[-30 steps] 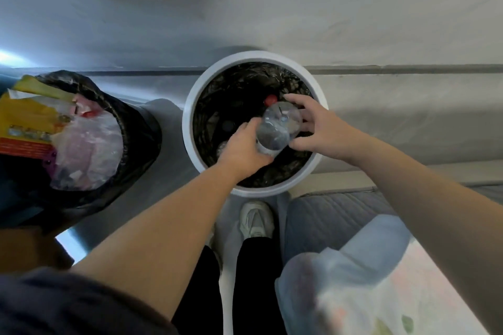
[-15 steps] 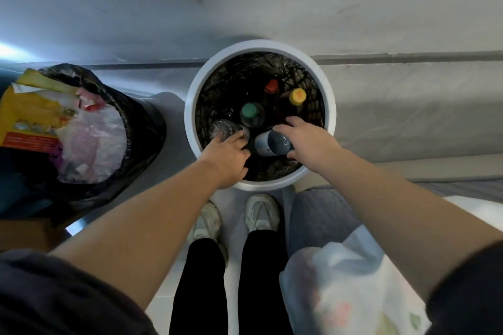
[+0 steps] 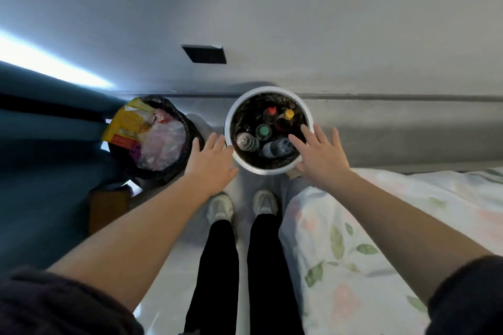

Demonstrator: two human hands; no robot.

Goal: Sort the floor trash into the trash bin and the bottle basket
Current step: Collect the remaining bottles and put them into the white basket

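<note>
The white round bottle basket (image 3: 272, 171) stands on the floor by the wall, lined in black. Several bottles stand in it, among them one with a green cap (image 3: 263, 130), one with a red cap (image 3: 271, 111) and one with a yellow cap (image 3: 289, 114). A clear bottle (image 3: 246, 141) and a second clear bottle (image 3: 276, 147) sit at its near side. My left hand (image 3: 209, 162) hovers open just left of the basket rim. My right hand (image 3: 322, 156) is spread open over the rim's right side. The black-bagged trash bin (image 3: 187, 156) to the left holds wrappers and plastic.
A bed with a floral cover (image 3: 381, 239) lies along my right side. A brown box (image 3: 107, 208) sits on the floor left of my feet (image 3: 242, 205). A dark teal curtain (image 3: 40, 171) fills the left. The grey wall runs behind both containers.
Both hands let go of the clear bottles inside the basket and drew back out with fingers spread. The camera rose away, so the basket and bin look smaller.
</note>
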